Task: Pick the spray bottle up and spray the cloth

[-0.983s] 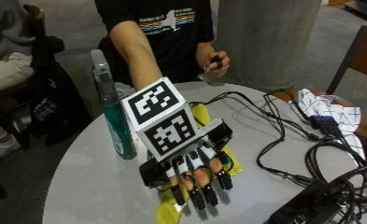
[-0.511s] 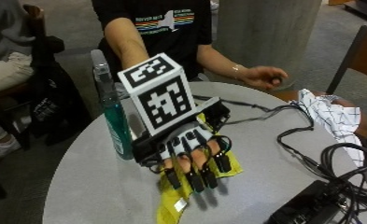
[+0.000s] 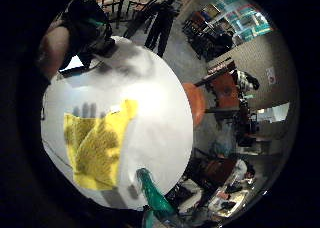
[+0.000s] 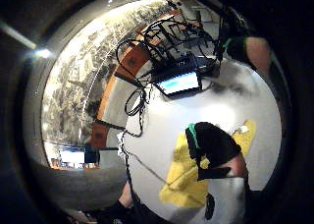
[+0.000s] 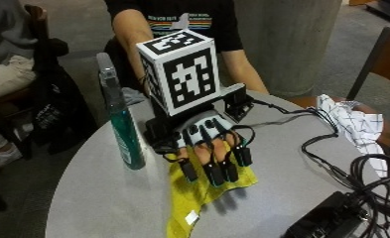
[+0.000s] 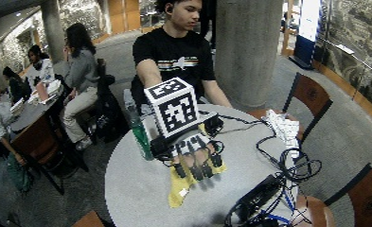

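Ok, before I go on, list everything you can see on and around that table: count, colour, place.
Spray bottle: one, green with clear top, upright on the table beside the gloved hand.
Cloth: one, yellow, flat on the table under the hand.
White cloth: one, white with dark lines, at the table's far edge.
Table: one, round, grey.
Black box: one, near edge, amid black cables.
Chairs: wooden, around the table.
Right hand: black glove, fingers straight, above the yellow cloth, holding nothing.

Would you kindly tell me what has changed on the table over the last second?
The black-gloved right hand has drifted from the table's middle toward the green spray bottle, fingers spread above the yellow cloth, holding nothing. The bare hand has left the table. Bottle, cloth and white checked cloth stayed put.
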Motion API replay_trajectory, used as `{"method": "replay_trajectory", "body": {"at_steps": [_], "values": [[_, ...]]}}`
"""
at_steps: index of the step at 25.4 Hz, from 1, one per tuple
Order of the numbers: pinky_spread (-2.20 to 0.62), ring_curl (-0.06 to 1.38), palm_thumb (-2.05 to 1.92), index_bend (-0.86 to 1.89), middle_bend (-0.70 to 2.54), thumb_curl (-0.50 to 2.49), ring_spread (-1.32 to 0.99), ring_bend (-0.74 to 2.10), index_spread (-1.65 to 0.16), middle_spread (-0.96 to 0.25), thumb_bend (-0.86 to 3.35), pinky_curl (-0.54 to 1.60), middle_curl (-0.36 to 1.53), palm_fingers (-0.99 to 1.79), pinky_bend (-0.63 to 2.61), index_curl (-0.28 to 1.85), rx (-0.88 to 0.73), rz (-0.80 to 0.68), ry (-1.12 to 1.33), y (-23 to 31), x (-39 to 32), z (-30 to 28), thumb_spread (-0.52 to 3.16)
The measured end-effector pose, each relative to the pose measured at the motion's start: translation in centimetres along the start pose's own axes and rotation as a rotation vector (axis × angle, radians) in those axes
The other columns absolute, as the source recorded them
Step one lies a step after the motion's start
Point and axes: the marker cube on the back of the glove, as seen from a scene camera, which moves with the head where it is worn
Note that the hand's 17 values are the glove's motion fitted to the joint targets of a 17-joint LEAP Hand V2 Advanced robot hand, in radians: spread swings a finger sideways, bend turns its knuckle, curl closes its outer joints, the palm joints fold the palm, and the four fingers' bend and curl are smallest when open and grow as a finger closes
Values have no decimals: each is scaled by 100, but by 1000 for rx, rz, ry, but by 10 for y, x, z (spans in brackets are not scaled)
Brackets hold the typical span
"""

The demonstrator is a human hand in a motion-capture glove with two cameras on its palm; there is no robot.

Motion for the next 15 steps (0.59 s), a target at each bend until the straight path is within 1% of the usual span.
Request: {"method": "replay_trajectory", "body": {"at_steps": [4,10,15], "values": [[14,26,63,16,26,27,-11,22,-34,-9,17,21,31,73,33,31,-6,-2,6,5,2,-3,107],[14,27,65,16,25,29,-11,21,-34,-9,13,22,33,74,32,31,-47,-46,-24,17,-5,0,109],[15,28,67,16,24,30,-11,19,-33,-8,10,23,35,71,31,32,-56,-122,-32,38,-27,-3,109]]}}
